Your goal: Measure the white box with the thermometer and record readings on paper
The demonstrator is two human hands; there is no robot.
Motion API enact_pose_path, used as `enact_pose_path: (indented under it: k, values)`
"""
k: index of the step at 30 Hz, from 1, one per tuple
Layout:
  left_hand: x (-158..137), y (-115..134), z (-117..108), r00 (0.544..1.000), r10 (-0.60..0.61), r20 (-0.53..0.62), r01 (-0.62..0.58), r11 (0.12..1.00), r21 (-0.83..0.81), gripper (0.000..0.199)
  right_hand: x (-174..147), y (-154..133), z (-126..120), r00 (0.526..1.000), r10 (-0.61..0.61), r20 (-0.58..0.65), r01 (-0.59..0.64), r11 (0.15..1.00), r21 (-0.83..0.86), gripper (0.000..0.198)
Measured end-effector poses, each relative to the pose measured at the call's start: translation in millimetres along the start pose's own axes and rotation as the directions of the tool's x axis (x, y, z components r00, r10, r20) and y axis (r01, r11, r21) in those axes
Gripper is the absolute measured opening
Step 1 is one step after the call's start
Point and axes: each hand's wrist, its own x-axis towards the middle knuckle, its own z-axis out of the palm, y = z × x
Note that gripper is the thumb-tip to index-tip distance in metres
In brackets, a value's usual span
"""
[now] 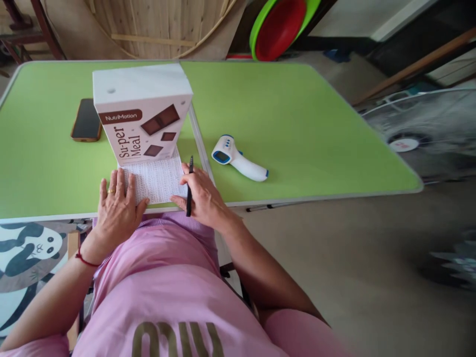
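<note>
Paper (159, 186): flat at the near edge of the table (316, 124), covered in rows of small writing; its nearness probably makes it easy to read and reach.
Left grip (118, 203): palm down, fingers spread over the paper's left side, holding nothing; likely a weight against slipping.
Right grip (203, 193): curled around the pen (190, 188) at the paper's right side, perhaps steadying that side too; which fingers pinch it I cannot tell.
Box (145, 116): upright at the paper's far end, printed front facing near; whether its base presses on the paper or only meets it, I cannot tell.
Phone (87, 119): lying screen up, left of the box, outside the writing space.
Thermometer (240, 158): on its side to the right, well apart from the paper, seemingly set aside.
Fan (405, 141): beyond the table's right edge, apart from everything on it.
</note>
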Motion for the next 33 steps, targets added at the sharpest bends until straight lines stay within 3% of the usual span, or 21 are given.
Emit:
enact_pose_path:
  k: [2, 3, 5, 7, 9, 13, 15, 18, 20, 22, 25, 27, 30, 33]
  values:
    - [-3.1, 1.3, 1.4, 0.999, -0.011, -0.030, 0.010, 1.000, -0.018, 0.066, -1.8, 15.9, -22.7, 0.996, 0.035, -0.084, -0.035, 0.999, 0.001, 0.027]
    - [-3.6, 1.7, 2.4, 0.999, -0.015, -0.040, 0.014, 0.999, -0.030, 0.065, -2.9, 27.5, -37.4, 0.981, 0.105, -0.162, -0.110, 0.994, -0.019, 0.029]
    - [-3.5, 2.0, 4.8, 0.998, -0.021, -0.059, 0.018, 0.998, -0.053, 0.065, -5.0, 53.2, -67.5, 0.898, 0.327, -0.294, -0.379, 0.914, -0.142, 0.034]
    - [-3.2, 2.3, 7.7, 0.996, -0.028, -0.088, 0.022, 0.997, -0.070, 0.064, -5.9, 73.3, -89.0, 0.816, 0.531, -0.229, -0.577, 0.777, -0.253, 0.036]
    - [-3.7, 3.0, 10.9, 0.989, -0.039, -0.144, 0.027, 0.996, -0.082, 0.064, -4.3, 81.1, -93.5, 0.794, 0.581, -0.179, -0.607, 0.746, -0.274, 0.027]
    - [-7.7, 9.1, 17.3, 0.949, 0.007, -0.315, -0.039, 0.995, -0.096, 0.047, 10.7, 65.9, -60.0, 0.825, 0.535, -0.184, -0.566, 0.778, -0.274, 0.022]
    - [-11.1, 15.4, 19.9, 0.916, 0.096, -0.390, -0.135, 0.988, -0.073, 0.033, 22.7, 55.2, -40.1, 0.853, 0.493, -0.175, -0.523, 0.804, -0.285, 0.021]
    - [-17.3, 28.2, 22.6, 0.866, 0.241, -0.438, -0.281, 0.959, -0.030, 0.028, 36.5, 45.3, -24.9, 0.901, 0.386, -0.200, -0.429, 0.861, -0.273, 0.022]
    - [-20.5, 37.6, 23.3, 0.848, 0.313, -0.427, -0.352, 0.936, -0.013, 0.030, 37.4, 39.4, -23.2, 0.916, 0.275, -0.290, -0.337, 0.923, -0.187, 0.031]
    - [-21.4, 46.5, 23.8, 0.833, 0.362, -0.418, -0.400, 0.916, -0.003, 0.030, 30.3, 29.5, -22.7, 0.890, 0.216, -0.402, -0.232, 0.973, 0.010, 0.046]
    - [-18.8, 57.7, 25.9, 0.827, 0.374, -0.419, -0.419, 0.908, -0.015, 0.030, 10.8, 7.6, -18.0, 0.846, 0.289, -0.448, -0.101, 0.912, 0.397, 0.054]
    - [-16.5, 63.3, 29.0, 0.845, 0.355, -0.401, -0.397, 0.917, -0.025, 0.033, -2.0, -7.5, -13.9, 0.860, 0.363, -0.359, -0.116, 0.824, 0.555, 0.043]
    - [-14.6, 68.5, 34.6, 0.858, 0.331, -0.393, -0.360, 0.933, 0.000, 0.035, -13.8, -25.0, -11.4, 0.848, 0.459, -0.266, -0.227, 0.767, 0.600, 0.015]
    - [-14.5, 70.3, 38.1, 0.849, 0.329, -0.414, -0.345, 0.938, 0.037, 0.036, -17.2, -35.8, -13.4, 0.810, 0.520, -0.271, -0.313, 0.775, 0.550, 0.006]
